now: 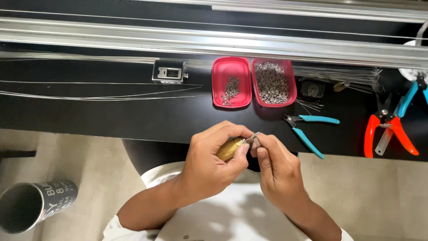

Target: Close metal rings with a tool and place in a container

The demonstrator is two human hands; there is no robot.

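My left hand (213, 161) grips a small tool with a yellow wooden handle (228, 149), its metal tip pointing right. My right hand (276, 167) pinches a tiny metal piece (256, 140) against that tip. Both hands are held close together just in front of the black workbench edge (133, 129), above my lap. Straight beyond them stand two red trays: the left tray (231, 83) holds a few small metal parts, the right tray (273, 82) is heaped with several of them.
Teal-handled pliers (310, 129) lie to the right of my hands; orange-handled cutters (388, 129) and blue-handled pliers (412, 96) lie further right. Thin wires (98, 94) stretch across the bench's left. A small metal block (169, 72) sits behind. A dark cup (35, 205) stands on the floor.
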